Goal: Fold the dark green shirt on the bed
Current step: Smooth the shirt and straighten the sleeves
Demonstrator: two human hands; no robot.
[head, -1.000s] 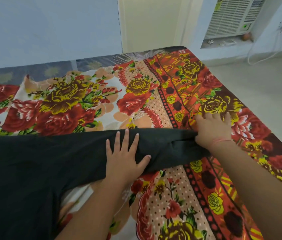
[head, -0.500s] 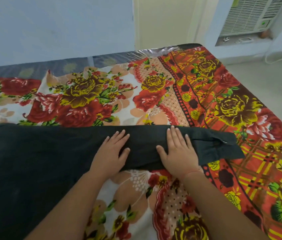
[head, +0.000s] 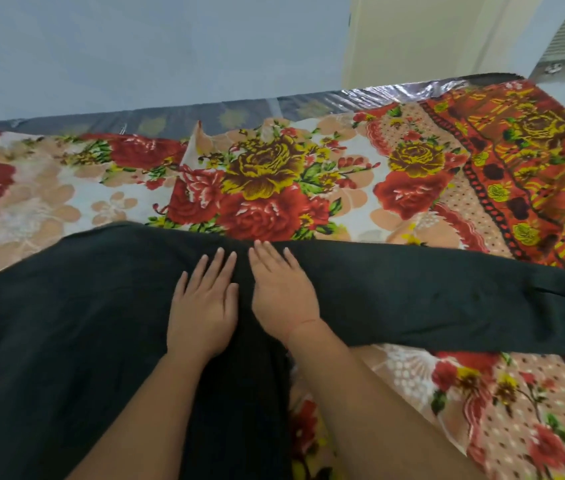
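Pressing flat, fingers (head: 220, 261) straight, with left grip (head: 203, 306) and right grip (head: 282, 292) side by side on the dark green shirt (head: 66, 323). Spread beneath both over the bed (head: 274, 188), sleeve (head: 447, 299) out to the right.

The left forearm (head: 142, 410) and the right forearm (head: 360, 393) are both bare for as much of their length as shows. The left hand (head: 204, 306) has a broad back and short, tapering fingers (head: 225, 271). Its nails (head: 220, 251) are trimmed short, rounded at the tips, and have a plain pale sheen. The right hand (head: 282, 292) is of the same build, with soft, rounded knuckles and the same short nails. A thin red thread (head: 305, 321) sits snug round the right wrist like a bracelet.
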